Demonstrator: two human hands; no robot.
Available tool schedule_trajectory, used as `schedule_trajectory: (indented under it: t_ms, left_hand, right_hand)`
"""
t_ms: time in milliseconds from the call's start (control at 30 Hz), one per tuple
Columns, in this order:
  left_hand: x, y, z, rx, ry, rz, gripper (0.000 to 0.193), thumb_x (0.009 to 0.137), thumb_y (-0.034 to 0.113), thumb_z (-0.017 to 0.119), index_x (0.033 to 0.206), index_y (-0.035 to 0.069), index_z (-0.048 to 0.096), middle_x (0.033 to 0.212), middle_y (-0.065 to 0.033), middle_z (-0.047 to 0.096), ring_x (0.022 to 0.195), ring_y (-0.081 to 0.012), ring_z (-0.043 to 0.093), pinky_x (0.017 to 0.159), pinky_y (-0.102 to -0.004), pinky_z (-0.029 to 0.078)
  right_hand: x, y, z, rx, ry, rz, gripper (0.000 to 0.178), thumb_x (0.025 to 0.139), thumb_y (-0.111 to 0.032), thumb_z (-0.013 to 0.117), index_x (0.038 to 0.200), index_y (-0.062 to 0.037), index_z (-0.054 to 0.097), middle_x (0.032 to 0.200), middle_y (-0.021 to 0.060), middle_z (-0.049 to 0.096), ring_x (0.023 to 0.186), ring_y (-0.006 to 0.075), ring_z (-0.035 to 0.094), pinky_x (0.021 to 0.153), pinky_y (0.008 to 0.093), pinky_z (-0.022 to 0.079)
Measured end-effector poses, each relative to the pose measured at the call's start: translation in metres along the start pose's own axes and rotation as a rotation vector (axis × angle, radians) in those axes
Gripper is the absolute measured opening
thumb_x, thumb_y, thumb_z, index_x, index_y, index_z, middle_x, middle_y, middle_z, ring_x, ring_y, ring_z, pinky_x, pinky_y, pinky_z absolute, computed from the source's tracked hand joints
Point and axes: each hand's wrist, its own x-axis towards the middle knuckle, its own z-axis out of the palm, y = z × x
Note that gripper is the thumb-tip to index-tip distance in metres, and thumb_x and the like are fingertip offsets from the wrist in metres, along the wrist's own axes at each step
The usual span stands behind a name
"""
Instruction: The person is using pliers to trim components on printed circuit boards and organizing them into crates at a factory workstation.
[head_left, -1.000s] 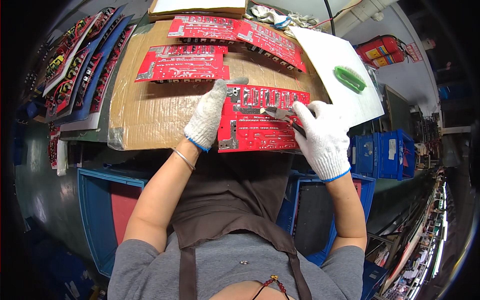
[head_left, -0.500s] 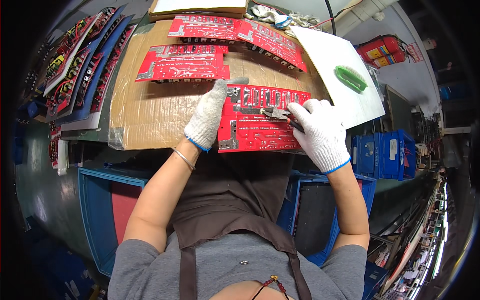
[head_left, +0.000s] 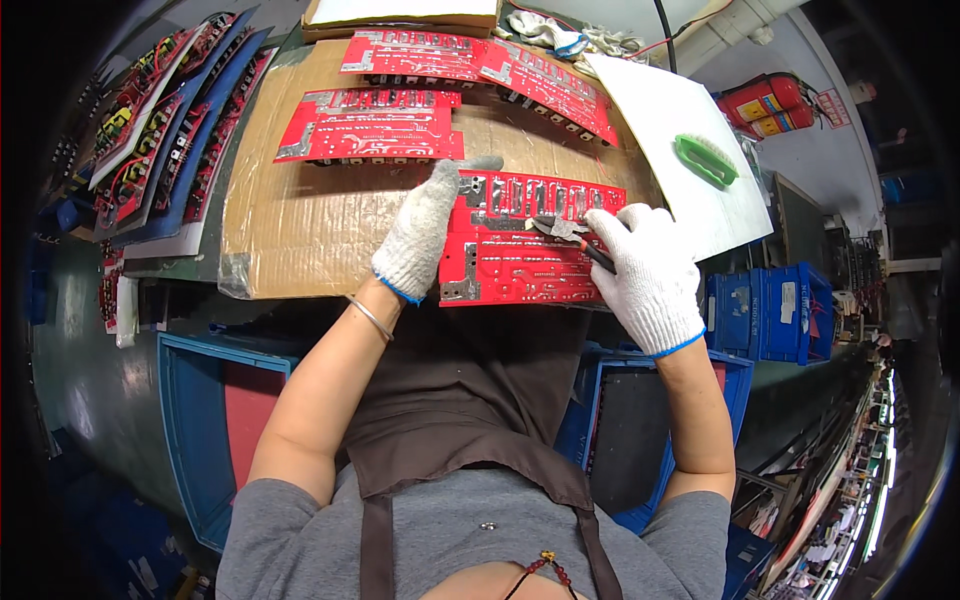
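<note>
A red circuit board (head_left: 515, 268) with its soldered side up lies at the near edge of the cardboard. My left hand (head_left: 418, 230), in a white glove, grips its left edge, one fingertip reaching over the far corner. In my right hand (head_left: 648, 270), also gloved, is a pair of cutting pliers (head_left: 562, 228) with dark and orange handles. The plier jaws rest at the solder strip across the board's middle; whether they have closed on a lead is too small to tell.
More red boards (head_left: 375, 125) lie along the far side of the cardboard (head_left: 250, 215). A green brush (head_left: 706, 160) sits on a white sheet (head_left: 650, 110) at right. Racked boards (head_left: 185, 130) stand at left. Blue crates (head_left: 185, 400) are below. Gloves (head_left: 545, 30) lie at the back.
My right hand has shifted slightly right, and more of the plier handle shows. My left hand keeps its grip on the board.
</note>
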Motion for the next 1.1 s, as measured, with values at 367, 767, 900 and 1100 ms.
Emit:
schedule_trajectory:
  t_ms: [367, 767, 900, 1100]
  left_hand:
    - [0.000, 0.000, -0.001, 0.006, 0.015, 0.003, 0.067, 0.111, 0.054, 0.041, 0.142, -0.003, 0.058, 0.124, -0.0140, 0.071, 0.109, -0.0169, 0.070, 0.098, -0.0340, 0.058]
    - [-0.001, 0.001, 0.000, 0.017, 0.004, 0.000, 0.068, 0.111, 0.054, 0.040, 0.143, -0.004, 0.057, 0.125, -0.0141, 0.071, 0.110, -0.0169, 0.070, 0.098, -0.0343, 0.058]
    - [0.000, -0.001, -0.001, 0.014, 0.010, -0.005, 0.068, 0.111, 0.054, 0.040, 0.143, -0.003, 0.057, 0.125, -0.0137, 0.070, 0.110, -0.0160, 0.069, 0.098, -0.0340, 0.058]
    - [0.001, -0.002, -0.003, 0.048, 0.029, 0.010, 0.068, 0.111, 0.055, 0.040, 0.142, -0.002, 0.059, 0.123, -0.0127, 0.071, 0.108, -0.0154, 0.070, 0.097, -0.0333, 0.059]
  right_hand:
    - [0.007, 0.009, 0.009, -0.104, 0.043, -0.137, 0.051, 0.072, -0.014, 0.083, 0.119, -0.0155, 0.066, 0.103, 0.0077, 0.062, 0.099, 0.0283, 0.060, 0.088, 0.0431, 0.048]
    - [-0.006, 0.013, 0.026, 0.032, 0.161, -0.132, 0.057, 0.067, -0.011, 0.085, 0.121, -0.0140, 0.066, 0.107, 0.0076, 0.064, 0.102, 0.0294, 0.061, 0.089, 0.0431, 0.047]
    - [-0.008, 0.010, 0.020, 0.062, 0.167, -0.086, 0.062, 0.068, -0.012, 0.086, 0.126, -0.0146, 0.066, 0.111, 0.0097, 0.063, 0.105, 0.0303, 0.060, 0.090, 0.0437, 0.047]
    - [-0.014, -0.008, 0.011, -0.024, 0.104, -0.036, 0.066, 0.070, -0.015, 0.086, 0.132, -0.0148, 0.064, 0.113, 0.0100, 0.062, 0.107, 0.0300, 0.059, 0.091, 0.0454, 0.044]
